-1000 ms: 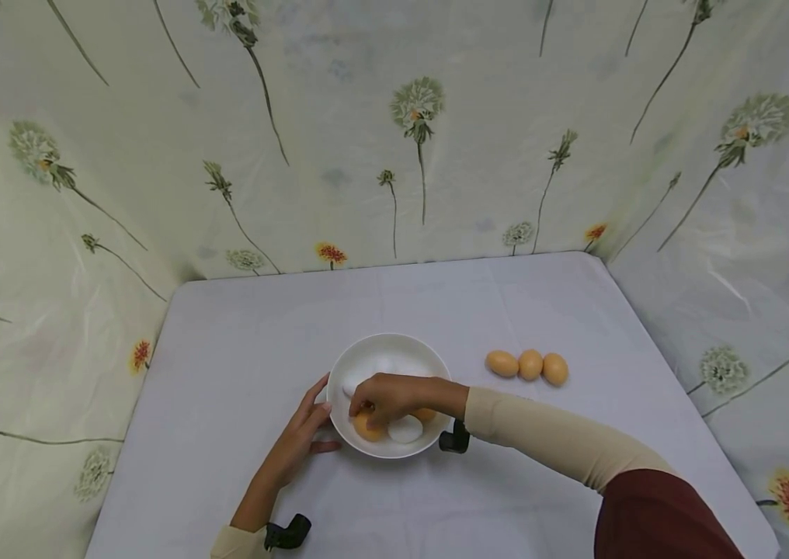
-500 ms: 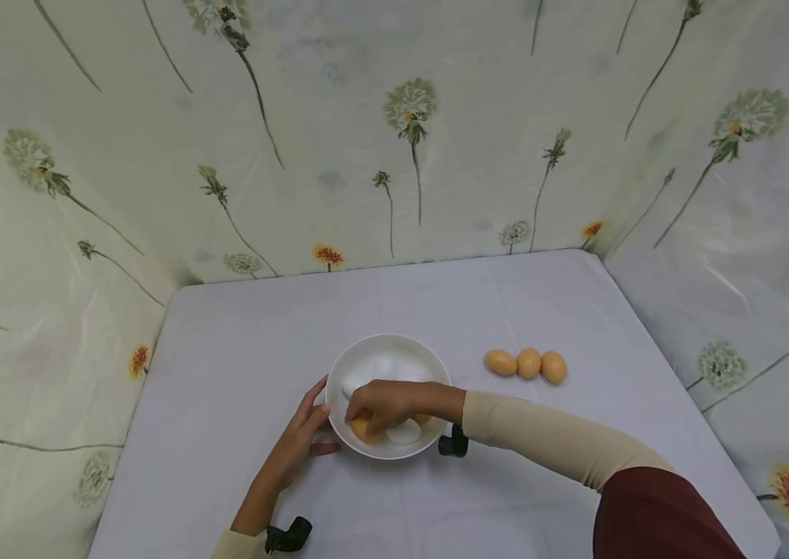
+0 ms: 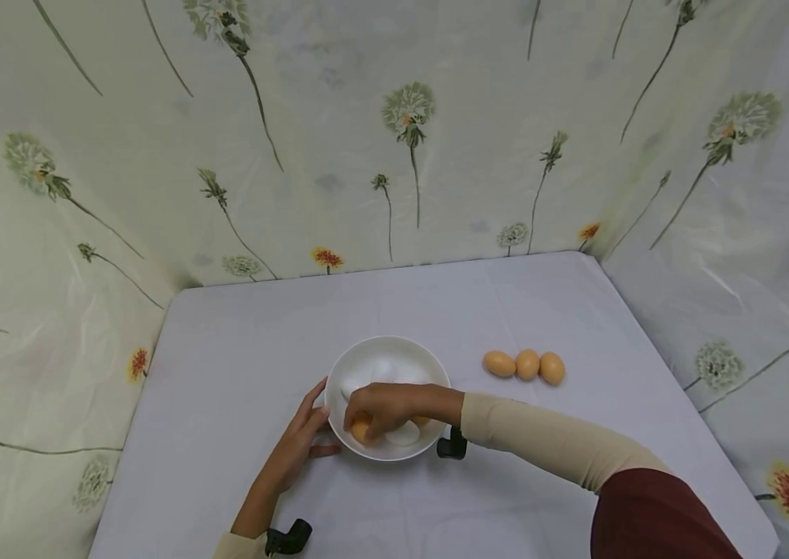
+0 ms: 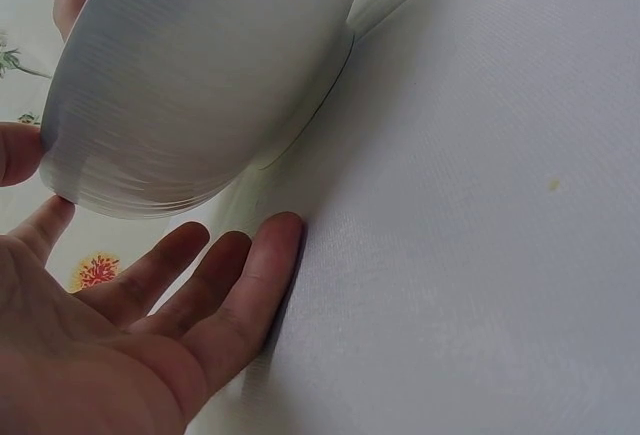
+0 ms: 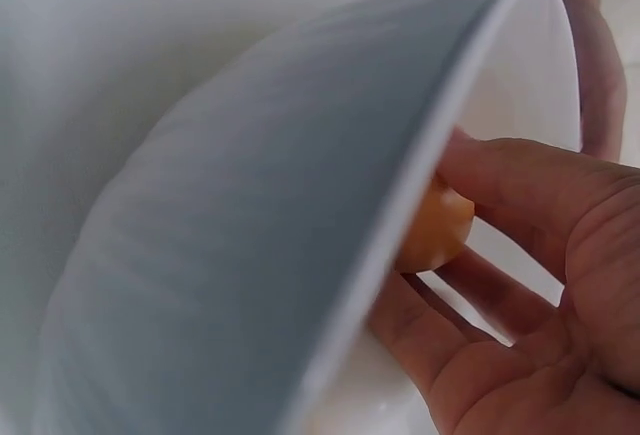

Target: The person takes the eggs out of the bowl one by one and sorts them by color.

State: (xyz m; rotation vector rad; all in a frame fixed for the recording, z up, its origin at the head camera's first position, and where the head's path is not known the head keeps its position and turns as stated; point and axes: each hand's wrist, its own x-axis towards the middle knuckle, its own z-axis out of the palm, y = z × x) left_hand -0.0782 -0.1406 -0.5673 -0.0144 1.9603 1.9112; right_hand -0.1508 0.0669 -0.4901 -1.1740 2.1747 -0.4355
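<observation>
A white bowl (image 3: 387, 349) stands on the table with brown and white eggs in it. Down inside it, my right hand (image 3: 382, 407) holds a brown egg (image 3: 362, 427) between thumb and fingers, as the right wrist view also shows with that egg (image 5: 440, 230). Beside it lies a white egg (image 3: 404, 434); another brown egg (image 3: 422, 421) shows partly under the wrist, and more white ones are partly hidden. My left hand (image 3: 297, 442) rests against the bowl's left side, two fingertips touching the rim and the other fingers spread below, near the cloth in the left wrist view.
Three brown eggs (image 3: 527, 365) lie in a row on the white tablecloth (image 3: 262, 334), right of the bowl. A flower-printed curtain (image 3: 338, 140) encloses the back and both sides of the table.
My right hand has lowered slightly into the bowl, its fingers closing further round the brown egg. The left hand stays at the bowl's rim. The view has shifted a little.
</observation>
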